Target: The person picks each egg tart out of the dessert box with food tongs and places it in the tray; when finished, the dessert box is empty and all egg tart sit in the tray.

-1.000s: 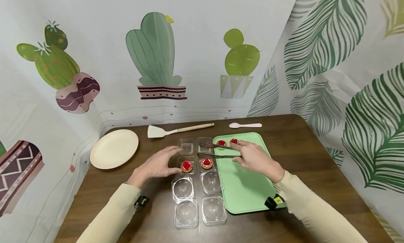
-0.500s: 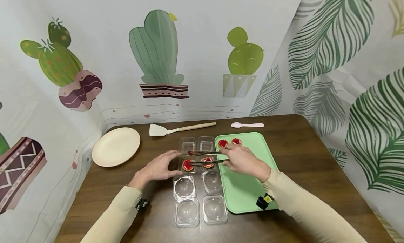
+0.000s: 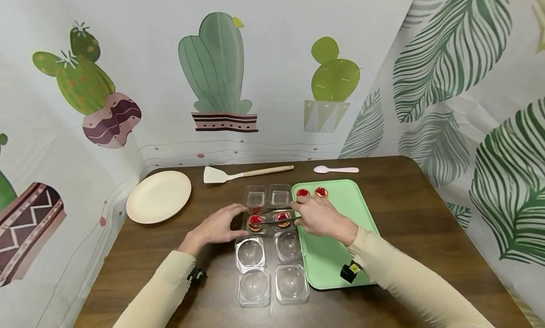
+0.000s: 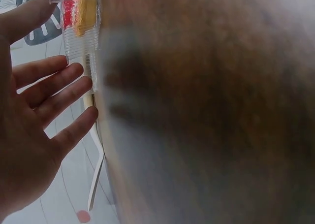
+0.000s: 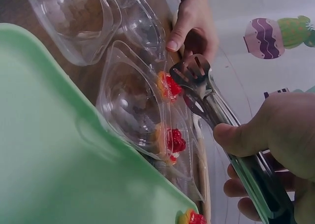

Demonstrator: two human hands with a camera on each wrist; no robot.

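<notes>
My right hand (image 3: 321,217) grips metal tongs (image 5: 221,115) with slotted ends, the thumb along one arm. In the right wrist view the tong ends lie close by the left red-topped tart (image 3: 255,225), which sits in a clear plastic box (image 3: 256,196). A second tart (image 3: 282,218) sits in the neighbouring clear box (image 3: 279,195), partly behind the tongs in the head view. My left hand (image 3: 215,227) is at the left side of the boxes, fingers and thumb spread and holding nothing. In the left wrist view its fingertips (image 4: 83,69) are right at the box wall.
Domed clear lids (image 3: 254,285) extend toward the near edge. The green tray (image 3: 336,257) at right bears two more tarts (image 3: 321,192). A cream plate (image 3: 159,197) stands at left; a white spatula (image 3: 216,175) and pink spoon (image 3: 336,170) lie along the back.
My right hand has moved left with the tongs, from over the tray's edge to the left tart. The left hand stays by the boxes, nearly unmoved.
</notes>
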